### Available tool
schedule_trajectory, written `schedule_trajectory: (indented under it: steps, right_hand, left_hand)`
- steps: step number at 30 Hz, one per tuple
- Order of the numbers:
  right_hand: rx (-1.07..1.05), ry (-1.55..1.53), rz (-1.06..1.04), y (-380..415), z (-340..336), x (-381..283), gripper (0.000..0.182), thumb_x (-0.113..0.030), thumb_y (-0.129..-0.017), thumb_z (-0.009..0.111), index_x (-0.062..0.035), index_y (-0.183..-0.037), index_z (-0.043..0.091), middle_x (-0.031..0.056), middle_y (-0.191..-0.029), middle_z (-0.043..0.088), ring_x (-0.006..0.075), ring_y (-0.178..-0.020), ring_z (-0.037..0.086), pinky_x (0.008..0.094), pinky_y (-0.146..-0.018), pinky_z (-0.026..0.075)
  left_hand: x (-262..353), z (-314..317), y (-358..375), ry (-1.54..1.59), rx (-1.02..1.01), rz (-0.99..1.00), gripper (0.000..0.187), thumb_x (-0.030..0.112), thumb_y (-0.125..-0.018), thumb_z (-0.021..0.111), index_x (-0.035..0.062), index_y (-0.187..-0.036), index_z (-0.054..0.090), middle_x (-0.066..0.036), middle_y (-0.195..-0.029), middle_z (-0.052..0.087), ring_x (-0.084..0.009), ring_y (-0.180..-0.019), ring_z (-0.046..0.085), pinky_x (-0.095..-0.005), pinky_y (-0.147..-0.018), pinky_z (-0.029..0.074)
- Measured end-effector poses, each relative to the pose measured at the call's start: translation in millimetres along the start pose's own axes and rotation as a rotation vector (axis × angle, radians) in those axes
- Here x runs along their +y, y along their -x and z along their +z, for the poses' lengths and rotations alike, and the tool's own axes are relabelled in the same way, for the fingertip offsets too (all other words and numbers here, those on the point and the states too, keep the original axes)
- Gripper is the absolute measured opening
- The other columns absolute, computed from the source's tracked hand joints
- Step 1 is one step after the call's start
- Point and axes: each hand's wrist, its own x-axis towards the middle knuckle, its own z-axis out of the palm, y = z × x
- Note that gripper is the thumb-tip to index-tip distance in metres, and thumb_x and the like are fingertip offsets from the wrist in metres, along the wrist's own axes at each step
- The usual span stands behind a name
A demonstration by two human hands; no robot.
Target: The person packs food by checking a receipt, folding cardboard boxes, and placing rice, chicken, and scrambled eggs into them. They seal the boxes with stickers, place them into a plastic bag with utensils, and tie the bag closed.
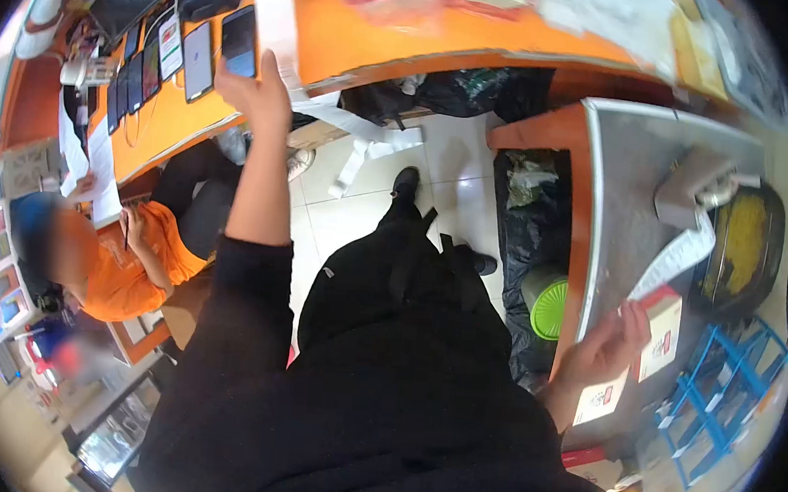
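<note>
My left hand (259, 98) is at the orange counter, its thumb and fingers closed around the lower end of a dark-screened smartphone (239, 38). A long white paper strip (277, 17) runs past that hand and hangs over the counter's edge. On the other side, my right hand (603, 348) has its fingers pinched at the end of a printed receipt strip (675, 261). The strip comes from a small receipt printer (695, 188) on the grey tabletop. Just beside those fingers are white-and-red boxes (658, 345); the hand partly hides them.
Several phones (199, 62) lie along the orange counter (355, 35). A person in an orange shirt (147, 268) sits at the left with papers and a pen. Below the table are a green bin (548, 309) and black bags; a blue rack (720, 397) stands at far right.
</note>
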Motion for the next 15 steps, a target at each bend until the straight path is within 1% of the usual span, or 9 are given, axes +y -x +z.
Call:
schedule_trajectory:
  steps: [1, 2, 3, 5, 8, 11, 12, 15]
  right_hand:
    - [-0.094, 0.062, -0.038, -10, 21, -21, 0.017, 0.003, -0.086, 0.061, 0.0008, -0.102, 0.066, 0.0161, -0.105, 0.059, 0.0282, -0.098, 0.058, 0.0344, -0.086, 0.047]
    - [-0.148, -0.010, -0.081, -19, 44, -40, 0.017, 0.003, -0.084, 0.062, 0.0002, -0.101, 0.066, 0.0161, -0.105, 0.059, 0.0288, -0.097, 0.058, 0.0346, -0.086, 0.047]
    - [-0.203, -0.082, -0.121, -27, 67, -59, 0.018, 0.003, -0.083, 0.063, -0.0004, -0.100, 0.067, 0.0160, -0.105, 0.060, 0.0294, -0.096, 0.059, 0.0349, -0.086, 0.048]
    - [-0.279, -0.190, -0.212, -42, 108, -97, 0.021, 0.004, -0.082, 0.063, -0.0030, -0.100, 0.068, 0.0148, -0.104, 0.061, 0.0284, -0.094, 0.060, 0.0345, -0.083, 0.049]
    - [-0.399, -0.335, -0.243, -61, 163, -141, 0.024, 0.005, -0.080, 0.064, -0.0063, -0.100, 0.069, 0.0133, -0.103, 0.062, 0.0261, -0.091, 0.061, 0.0328, -0.079, 0.050]
    - [-0.475, -0.378, -0.341, -81, 206, -173, 0.026, 0.005, -0.079, 0.064, -0.0077, -0.100, 0.070, 0.0121, -0.101, 0.062, 0.0242, -0.089, 0.061, 0.0306, -0.078, 0.049]
    - [-0.481, -0.388, -0.354, -85, 217, -181, 0.026, 0.006, -0.079, 0.064, -0.0073, -0.101, 0.070, 0.0119, -0.101, 0.062, 0.0242, -0.088, 0.061, 0.0303, -0.078, 0.049]
    - [-0.511, -0.433, -0.372, -97, 248, -200, 0.026, 0.006, -0.079, 0.063, -0.0064, -0.101, 0.070, 0.0115, -0.101, 0.062, 0.0240, -0.087, 0.061, 0.0297, -0.078, 0.049]
  left_hand:
    - [-5, -8, -24, 0.115, -0.145, -0.105, 0.080, 0.028, -0.085, 0.069, -0.0135, -0.135, 0.023, -0.025, -0.128, 0.044, -0.0347, -0.116, 0.047, -0.0433, -0.097, 0.038]
    - [-7, -10, -30, 0.417, -0.261, -0.380, 0.082, 0.035, -0.085, 0.070, -0.0126, -0.136, 0.027, -0.022, -0.122, 0.054, -0.0300, -0.108, 0.056, -0.0386, -0.092, 0.044]
    - [-26, -9, -43, 0.475, -0.463, -0.477, 0.069, 0.033, -0.086, 0.070, -0.0084, -0.132, 0.039, -0.016, -0.111, 0.061, -0.0233, -0.098, 0.061, -0.0334, -0.087, 0.048]
    - [-20, -13, -48, 0.647, -0.725, -0.666, 0.059, 0.033, -0.086, 0.069, -0.0042, -0.127, 0.049, -0.009, -0.096, 0.065, -0.0159, -0.087, 0.061, -0.0280, -0.079, 0.048]
    - [-12, -23, -48, 0.893, -0.842, -0.863, 0.059, 0.033, -0.085, 0.069, -0.0025, -0.127, 0.050, -0.005, -0.090, 0.064, -0.0119, -0.078, 0.058, -0.0249, -0.072, 0.047]
    - [-30, -4, -60, 0.676, -0.895, -0.709, 0.060, 0.033, -0.084, 0.070, -0.0025, -0.128, 0.049, -0.002, -0.089, 0.062, -0.0121, -0.074, 0.056, -0.0249, -0.070, 0.047]
    - [-24, -3, -64, 0.583, -0.965, -0.635, 0.055, 0.033, -0.082, 0.072, -0.0031, -0.120, 0.056, -0.003, -0.086, 0.061, -0.0118, -0.075, 0.057, -0.0253, -0.068, 0.047]
    - [-29, 24, -48, 0.269, -0.446, -0.338, 0.046, 0.036, -0.079, 0.073, -0.0019, -0.104, 0.065, -0.005, -0.080, 0.060, -0.0136, -0.074, 0.059, -0.0255, -0.064, 0.047]
